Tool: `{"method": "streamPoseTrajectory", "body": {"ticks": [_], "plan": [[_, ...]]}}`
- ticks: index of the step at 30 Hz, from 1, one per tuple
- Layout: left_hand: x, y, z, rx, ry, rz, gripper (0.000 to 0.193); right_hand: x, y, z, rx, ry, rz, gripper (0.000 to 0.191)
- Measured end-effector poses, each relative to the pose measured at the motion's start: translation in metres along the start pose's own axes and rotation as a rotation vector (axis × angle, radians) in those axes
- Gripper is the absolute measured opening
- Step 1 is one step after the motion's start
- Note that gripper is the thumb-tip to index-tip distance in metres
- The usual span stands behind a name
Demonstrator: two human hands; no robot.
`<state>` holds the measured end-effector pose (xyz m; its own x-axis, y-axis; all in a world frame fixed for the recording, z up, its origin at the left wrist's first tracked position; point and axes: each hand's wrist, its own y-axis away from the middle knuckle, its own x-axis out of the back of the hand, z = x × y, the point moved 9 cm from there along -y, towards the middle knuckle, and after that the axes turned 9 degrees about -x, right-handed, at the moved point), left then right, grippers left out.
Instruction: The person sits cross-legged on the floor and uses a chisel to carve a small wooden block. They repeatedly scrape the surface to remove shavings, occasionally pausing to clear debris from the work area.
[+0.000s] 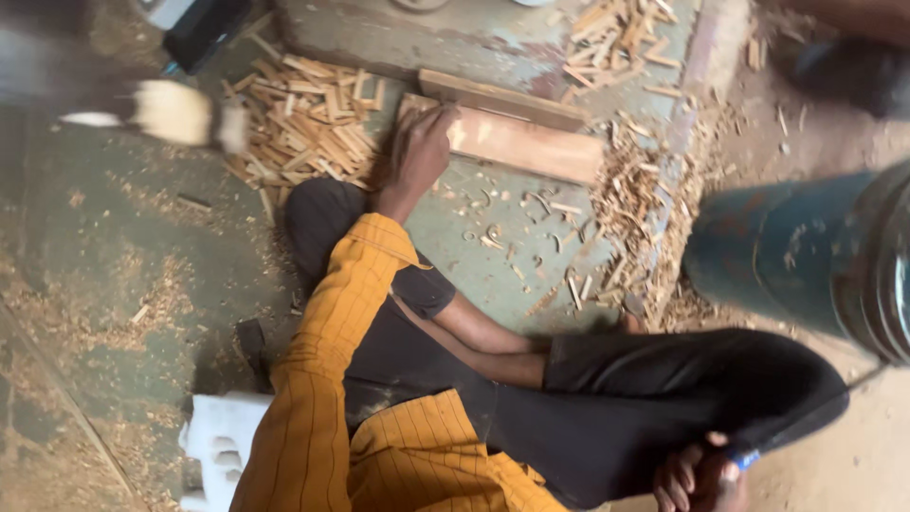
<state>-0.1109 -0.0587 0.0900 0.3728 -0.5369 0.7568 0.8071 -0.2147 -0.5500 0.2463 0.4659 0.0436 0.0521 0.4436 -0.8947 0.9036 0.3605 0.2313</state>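
Wood lies all over this floor. The left hand (417,152) rests with fingers spread flat on the near end of a pale plank (517,142), pressing on it rather than gripping it. A second, thinner plank (498,98) lies just beyond, touching the first along its far edge. The right hand (700,479) is low at the near right edge, curled shut around a blue pen (746,459), though only the tip shows and the view there is poor, so it may be some other small blue tool.

The one container is a dark green drum (806,251) lying at the right; its inside cannot be seen.

To the left of the left hand sits a heap of short split sticks (308,128), just beside the planks. A smaller heap of sticks (616,33) lies far off, past the planks. A band of wood shavings (630,223) runs between the planks and the drum. A blurred pale brush (175,112) hangs at the far left. Near left, a white plastic block (220,446) sits on the dusty green floor (114,246). The person's dark trouser legs (664,398) and yellow sleeve (332,332) cover the near middle.
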Motion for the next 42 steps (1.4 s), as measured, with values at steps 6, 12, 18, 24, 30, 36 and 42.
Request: {"method": "streamPoseTrajectory", "body": {"ticks": [6,12,18,24,30,36,42], "plan": [[0.061,0.028,-0.1,0.247,-0.337,0.153,0.032,-0.01,-0.016,-0.004,-0.102,-0.086,-0.301,0.053],[0.086,0.068,-0.153,0.541,-0.199,0.015,0.029,-0.028,-0.026,-0.009,-0.064,-0.039,-0.275,0.054],[0.084,0.056,-0.157,0.6,-0.102,-0.005,0.025,-0.024,-0.019,-0.013,-0.054,0.058,-0.125,0.046],[0.079,0.064,-0.169,0.633,-0.024,0.067,0.022,-0.011,0.006,-0.017,0.089,0.222,0.267,0.041],[0.045,0.062,-0.146,0.614,0.56,0.309,0.02,-0.019,0.01,-0.013,0.174,0.31,0.551,0.04],[-0.033,0.024,-0.025,0.412,0.845,0.159,0.019,-0.067,-0.003,-0.011,0.245,0.451,0.637,0.038],[-0.053,0.009,0.014,0.377,0.445,0.201,0.019,-0.098,-0.012,-0.01,0.286,0.51,0.674,0.037]]}}
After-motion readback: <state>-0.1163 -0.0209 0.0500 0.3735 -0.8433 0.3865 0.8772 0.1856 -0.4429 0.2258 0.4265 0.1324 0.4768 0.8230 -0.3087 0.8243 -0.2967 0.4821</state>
